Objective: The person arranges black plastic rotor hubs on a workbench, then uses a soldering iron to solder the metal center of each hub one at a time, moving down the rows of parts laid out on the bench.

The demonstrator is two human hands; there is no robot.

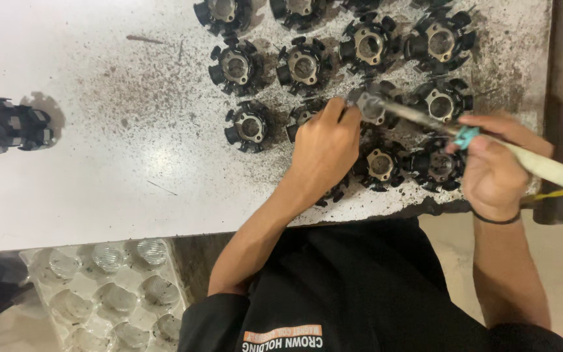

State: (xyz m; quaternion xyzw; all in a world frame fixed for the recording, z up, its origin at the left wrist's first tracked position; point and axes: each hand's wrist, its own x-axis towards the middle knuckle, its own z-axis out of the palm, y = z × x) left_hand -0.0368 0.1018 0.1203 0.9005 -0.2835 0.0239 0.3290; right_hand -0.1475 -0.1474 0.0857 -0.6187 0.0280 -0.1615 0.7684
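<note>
A soldering iron (pixel 490 146) with a cream handle lies slanted across a black, ring-shaped motor part (pixel 374 107), its tip touching the part's metal centre, on a stained white table.

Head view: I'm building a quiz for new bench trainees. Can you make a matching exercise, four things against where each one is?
Things:
1. left hand
2. right hand
3. lone black part
4. clear plastic tray

Places:
A. alone at the left edge of the white table
B. below the table's near edge, lower left
C. gripping the brush handle at the right
D. resting on the black ring parts, fingers at the brush's tip

Pairs: 1-D, 2-C, 3-A, 4-B
</note>
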